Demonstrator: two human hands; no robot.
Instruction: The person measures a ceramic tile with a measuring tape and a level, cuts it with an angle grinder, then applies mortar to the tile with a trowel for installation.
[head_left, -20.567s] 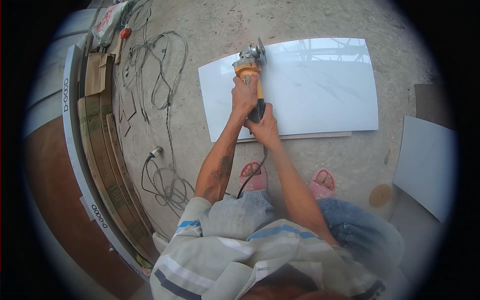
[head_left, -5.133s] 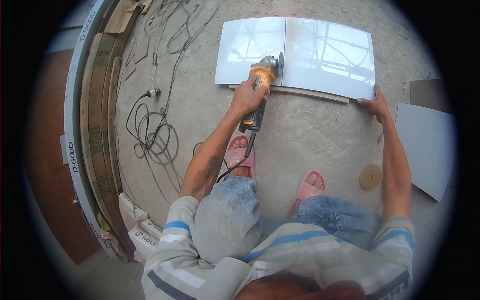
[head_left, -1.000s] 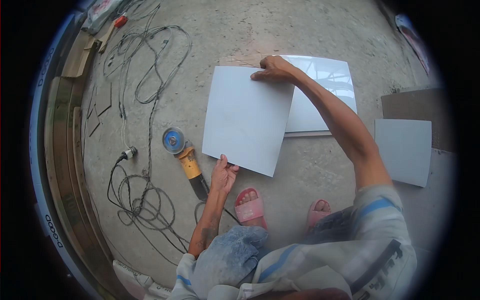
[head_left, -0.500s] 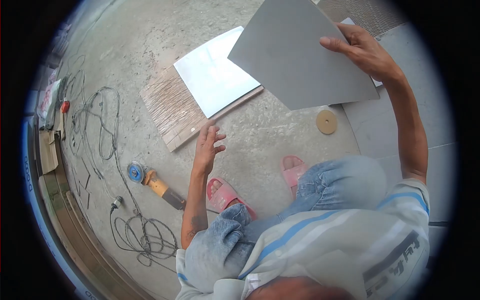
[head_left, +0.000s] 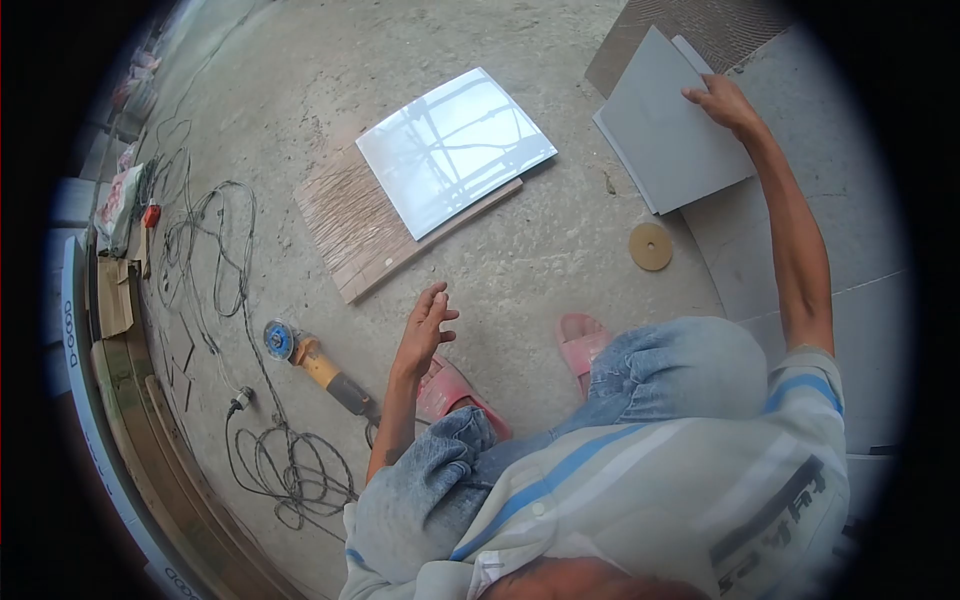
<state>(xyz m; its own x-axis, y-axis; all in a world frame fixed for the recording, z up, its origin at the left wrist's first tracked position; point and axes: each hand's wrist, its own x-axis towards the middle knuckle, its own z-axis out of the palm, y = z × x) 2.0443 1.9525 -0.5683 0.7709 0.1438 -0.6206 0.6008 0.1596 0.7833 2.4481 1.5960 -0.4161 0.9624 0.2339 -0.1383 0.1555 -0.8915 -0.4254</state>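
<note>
My right hand (head_left: pixel 722 101) grips the upper right edge of a grey tile (head_left: pixel 672 135), thumb on its face and fingers behind. The tile is tilted, with a pale edge of another piece showing behind it at the left. My left hand (head_left: pixel 424 328) hangs over the floor with bent, parted fingers and nothing in it. In front of it a glossy white tile (head_left: pixel 460 150) rests on a brown wood-grain board (head_left: pixel 340 215). Near the grey tile's lower corner lies a tan round disc (head_left: pixel 651 247) with a centre hole.
An angle grinder (head_left: pixel 318 368) with a blue-centred disc lies left of my feet. Tangled cable (head_left: pixel 290 470) and a plug connector (head_left: pixel 240 398) spread along the left floor. Long boxes (head_left: pixel 110 420) line the left edge. A ridged brown sheet (head_left: pixel 690 40) lies at upper right.
My right hand has lowered the grey tile and moved it right, away from the white tile, which now shows fully. My left hand has drawn back slightly toward my feet.
</note>
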